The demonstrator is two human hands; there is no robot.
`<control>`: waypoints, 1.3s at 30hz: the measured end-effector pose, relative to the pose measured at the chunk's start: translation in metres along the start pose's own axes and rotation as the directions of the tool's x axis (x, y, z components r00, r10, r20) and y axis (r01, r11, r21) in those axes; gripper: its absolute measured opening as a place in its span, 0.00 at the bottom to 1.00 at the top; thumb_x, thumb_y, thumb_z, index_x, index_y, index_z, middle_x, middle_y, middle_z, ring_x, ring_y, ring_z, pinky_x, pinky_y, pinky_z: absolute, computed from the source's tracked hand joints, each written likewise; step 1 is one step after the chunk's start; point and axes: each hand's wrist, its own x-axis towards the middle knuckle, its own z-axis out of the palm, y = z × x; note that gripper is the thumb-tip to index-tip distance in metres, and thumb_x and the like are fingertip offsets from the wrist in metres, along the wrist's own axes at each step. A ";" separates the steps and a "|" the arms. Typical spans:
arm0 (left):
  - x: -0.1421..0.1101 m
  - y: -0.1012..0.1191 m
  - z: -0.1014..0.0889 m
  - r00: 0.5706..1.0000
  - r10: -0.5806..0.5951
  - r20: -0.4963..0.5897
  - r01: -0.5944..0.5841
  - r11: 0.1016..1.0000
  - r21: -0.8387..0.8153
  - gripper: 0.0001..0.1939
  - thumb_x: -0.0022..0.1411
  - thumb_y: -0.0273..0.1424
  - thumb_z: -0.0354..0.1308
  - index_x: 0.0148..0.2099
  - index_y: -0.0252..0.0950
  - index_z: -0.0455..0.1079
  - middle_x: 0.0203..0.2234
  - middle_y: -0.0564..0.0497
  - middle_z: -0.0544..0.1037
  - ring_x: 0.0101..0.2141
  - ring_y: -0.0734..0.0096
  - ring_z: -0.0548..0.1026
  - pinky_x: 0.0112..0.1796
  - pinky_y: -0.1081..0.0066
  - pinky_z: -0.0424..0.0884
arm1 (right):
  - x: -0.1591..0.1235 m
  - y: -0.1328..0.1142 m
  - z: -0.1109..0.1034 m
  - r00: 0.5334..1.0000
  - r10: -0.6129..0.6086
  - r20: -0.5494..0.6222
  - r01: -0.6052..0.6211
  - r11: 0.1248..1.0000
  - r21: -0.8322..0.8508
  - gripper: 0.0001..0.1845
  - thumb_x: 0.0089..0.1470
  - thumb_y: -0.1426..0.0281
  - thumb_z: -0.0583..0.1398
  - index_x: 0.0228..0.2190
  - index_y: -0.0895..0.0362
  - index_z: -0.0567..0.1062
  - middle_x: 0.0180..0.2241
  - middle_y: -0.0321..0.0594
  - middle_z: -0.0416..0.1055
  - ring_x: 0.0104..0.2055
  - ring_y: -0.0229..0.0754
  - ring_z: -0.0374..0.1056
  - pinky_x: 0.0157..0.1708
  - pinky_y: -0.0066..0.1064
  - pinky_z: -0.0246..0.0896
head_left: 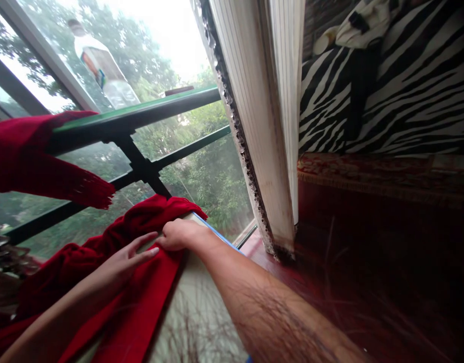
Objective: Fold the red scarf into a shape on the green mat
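Observation:
A red scarf-like cloth [141,307] lies in a flat folded strip along a pale board with a blue edge [196,302]. More of the red fabric is bunched along the board's far left side. My right hand [181,234] is closed at the far end of the strip, its fingertips pinching the cloth's edge. Just left of it, my left hand [131,257] rests over the strip with thumb and fingers apart, fingertips close to the right hand. Whether the left fingertips press on the fabric, I cannot tell.
A fringed red cloth [65,176] hangs over the green window rail [160,109]. A pale bottle-like container [103,65] stands on that rail. To the right are a folded white accordion door [258,116], a zebra-striped cover [413,85] with a light bag [362,25], and dark red floor [368,252].

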 end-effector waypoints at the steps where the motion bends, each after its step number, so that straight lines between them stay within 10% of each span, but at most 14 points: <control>1: 0.001 0.001 -0.001 0.999 0.012 0.032 -0.012 1.000 -0.017 0.52 0.47 0.51 0.73 0.68 0.37 0.56 0.55 0.43 0.77 0.53 0.52 0.76 0.45 0.69 0.78 | 0.000 0.000 0.000 1.000 0.000 -0.001 0.000 1.000 0.002 0.23 0.62 0.58 0.54 0.50 0.59 0.77 0.52 0.54 0.76 0.53 0.55 0.74 0.48 0.44 0.73; 12: 0.015 -0.023 -0.023 0.984 -0.034 0.175 0.060 0.988 -0.143 0.44 0.52 0.44 0.74 0.66 0.45 0.59 0.55 0.47 0.78 0.50 0.52 0.79 0.46 0.66 0.80 | -0.001 -0.001 -0.001 1.000 0.001 -0.008 -0.001 1.000 0.019 0.22 0.61 0.60 0.55 0.47 0.60 0.78 0.52 0.57 0.76 0.53 0.59 0.74 0.48 0.47 0.73; 25: 0.007 -0.031 -0.006 0.978 0.190 -0.086 -0.184 0.980 0.077 0.47 0.47 0.51 0.73 0.65 0.41 0.61 0.48 0.44 0.81 0.48 0.49 0.80 0.45 0.58 0.80 | 0.000 0.003 0.001 0.999 -0.013 -0.030 0.014 1.000 0.008 0.19 0.61 0.60 0.57 0.45 0.59 0.79 0.50 0.55 0.78 0.51 0.57 0.75 0.47 0.47 0.74; 34: 0.002 -0.047 -0.008 0.835 0.545 -0.074 -0.362 0.647 0.671 0.28 0.67 0.53 0.51 0.57 0.39 0.71 0.54 0.44 0.75 0.55 0.49 0.73 0.58 0.51 0.66 | 0.003 0.004 0.003 1.000 -0.015 -0.018 0.014 1.000 -0.014 0.20 0.60 0.61 0.56 0.46 0.59 0.78 0.51 0.55 0.77 0.52 0.57 0.75 0.48 0.45 0.73; 39: -0.006 -0.075 -0.013 0.813 0.576 0.090 -0.419 0.471 0.776 0.30 0.73 0.47 0.41 0.72 0.43 0.54 0.70 0.47 0.57 0.67 0.49 0.57 0.65 0.47 0.55 | 0.002 0.005 0.002 0.999 -0.024 -0.022 0.024 1.000 -0.021 0.20 0.61 0.60 0.55 0.46 0.59 0.79 0.51 0.56 0.77 0.52 0.56 0.74 0.48 0.45 0.73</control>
